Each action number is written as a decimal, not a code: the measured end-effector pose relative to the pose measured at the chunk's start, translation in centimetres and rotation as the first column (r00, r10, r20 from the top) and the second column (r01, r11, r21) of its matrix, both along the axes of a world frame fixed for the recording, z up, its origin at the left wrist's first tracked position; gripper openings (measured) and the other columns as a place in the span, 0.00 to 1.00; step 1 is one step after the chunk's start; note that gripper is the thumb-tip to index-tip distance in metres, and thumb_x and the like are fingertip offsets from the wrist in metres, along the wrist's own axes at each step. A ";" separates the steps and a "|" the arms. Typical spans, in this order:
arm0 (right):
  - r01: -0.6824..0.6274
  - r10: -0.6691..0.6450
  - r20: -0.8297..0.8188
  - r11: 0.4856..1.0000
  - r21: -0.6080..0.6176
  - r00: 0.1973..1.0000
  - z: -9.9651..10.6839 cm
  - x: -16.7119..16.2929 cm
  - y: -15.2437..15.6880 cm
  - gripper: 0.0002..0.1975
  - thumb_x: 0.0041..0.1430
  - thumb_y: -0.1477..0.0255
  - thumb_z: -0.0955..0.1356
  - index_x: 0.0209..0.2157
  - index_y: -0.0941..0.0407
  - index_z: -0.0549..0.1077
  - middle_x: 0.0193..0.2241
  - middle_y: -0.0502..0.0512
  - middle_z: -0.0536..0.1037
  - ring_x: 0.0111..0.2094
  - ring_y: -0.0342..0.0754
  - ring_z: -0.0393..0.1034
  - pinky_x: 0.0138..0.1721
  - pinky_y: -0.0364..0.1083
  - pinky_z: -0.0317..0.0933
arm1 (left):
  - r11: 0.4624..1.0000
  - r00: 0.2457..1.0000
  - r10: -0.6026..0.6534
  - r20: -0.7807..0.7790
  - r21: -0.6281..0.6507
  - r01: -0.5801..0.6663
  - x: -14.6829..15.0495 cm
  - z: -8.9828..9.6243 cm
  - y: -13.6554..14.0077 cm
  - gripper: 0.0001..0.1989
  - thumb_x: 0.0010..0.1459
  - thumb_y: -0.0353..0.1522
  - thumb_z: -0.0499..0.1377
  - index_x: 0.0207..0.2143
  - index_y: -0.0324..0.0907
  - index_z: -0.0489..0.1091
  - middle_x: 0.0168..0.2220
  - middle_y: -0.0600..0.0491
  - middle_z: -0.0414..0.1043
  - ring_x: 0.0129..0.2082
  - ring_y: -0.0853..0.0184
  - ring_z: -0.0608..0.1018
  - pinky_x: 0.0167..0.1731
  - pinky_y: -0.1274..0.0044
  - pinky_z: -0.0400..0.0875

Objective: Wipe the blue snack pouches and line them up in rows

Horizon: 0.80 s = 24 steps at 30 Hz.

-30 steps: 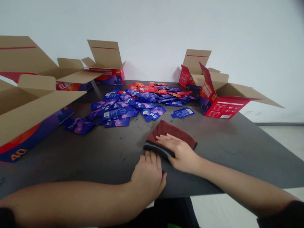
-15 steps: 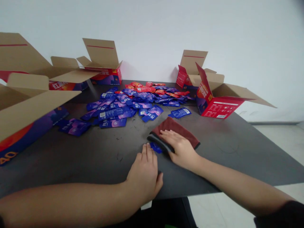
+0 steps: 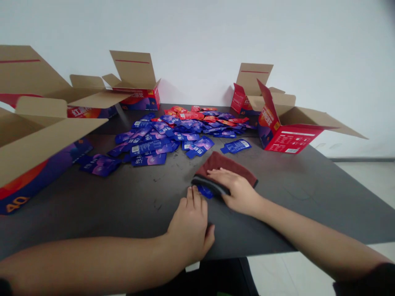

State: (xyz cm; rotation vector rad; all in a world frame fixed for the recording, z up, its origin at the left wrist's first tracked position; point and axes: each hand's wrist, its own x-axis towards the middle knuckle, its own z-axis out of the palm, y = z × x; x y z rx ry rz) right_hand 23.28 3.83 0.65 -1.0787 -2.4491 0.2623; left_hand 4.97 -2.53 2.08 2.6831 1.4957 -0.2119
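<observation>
Your right hand (image 3: 239, 191) lies palm down on the dark red cloth (image 3: 226, 161); its fingers extend over the top face of the cloth, near the black-and-grey hem; the thumb is largely hidden, so you cannot tell whether it pinches the fabric. The cloth rests on the grey table (image 3: 129, 205), in front of you and slightly to the right; it partly covers a blue packet (image 3: 205, 191), whose exposed part shows between the hem and your left hand (image 3: 189, 224). The left fingers are straight and close together, with their tips at the packet's left edge; the left thumb stands apart from them, toward the right.

Beyond your hands, a pile of blue and red packets (image 3: 151, 146) spreads across the table; one loose packet (image 3: 237, 146) lies to the right of the pile, just beyond the cloth; open boxes stand at both sides: the nearest left box (image 3: 40, 176) shows "40" on its side; the nearest right box (image 3: 290, 139) presents a red panel with white print; further boxes stand behind these, near the wall (image 3: 197, 49).
</observation>
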 end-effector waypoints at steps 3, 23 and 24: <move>0.200 -0.200 -0.012 0.979 0.041 0.980 -0.1 0.5 0.5 0.28 0.48 0.81 0.62 0.53 0.59 0.69 0.53 0.61 0.72 0.56 0.52 0.65 0.61 0.56 0.54 | 0.999 1.000 0.014 0.014 0.049 -0.014 -0.1 -0.2 0.0 0.35 0.55 0.41 0.50 0.58 0.22 0.59 0.61 0.26 0.53 0.60 0.40 0.59 0.51 0.60 0.61; 0.208 -0.206 -0.031 0.977 0.041 0.978 -0.5 0.5 0.3 0.28 0.48 0.81 0.61 0.53 0.62 0.70 0.54 0.64 0.71 0.57 0.53 0.63 0.61 0.57 0.52 | 0.998 0.999 -0.014 0.044 0.067 0.011 -0.2 -0.5 0.0 0.37 0.56 0.40 0.49 0.60 0.19 0.54 0.61 0.22 0.51 0.60 0.37 0.58 0.52 0.57 0.60; 0.177 -0.176 -0.018 0.983 0.049 0.984 -0.5 0.4 0.2 0.28 0.48 0.81 0.61 0.53 0.63 0.69 0.55 0.64 0.70 0.58 0.54 0.62 0.62 0.57 0.52 | 0.998 0.999 -0.015 0.042 0.063 0.013 -0.2 -0.5 0.0 0.36 0.56 0.40 0.48 0.59 0.19 0.55 0.60 0.22 0.52 0.60 0.37 0.59 0.51 0.57 0.60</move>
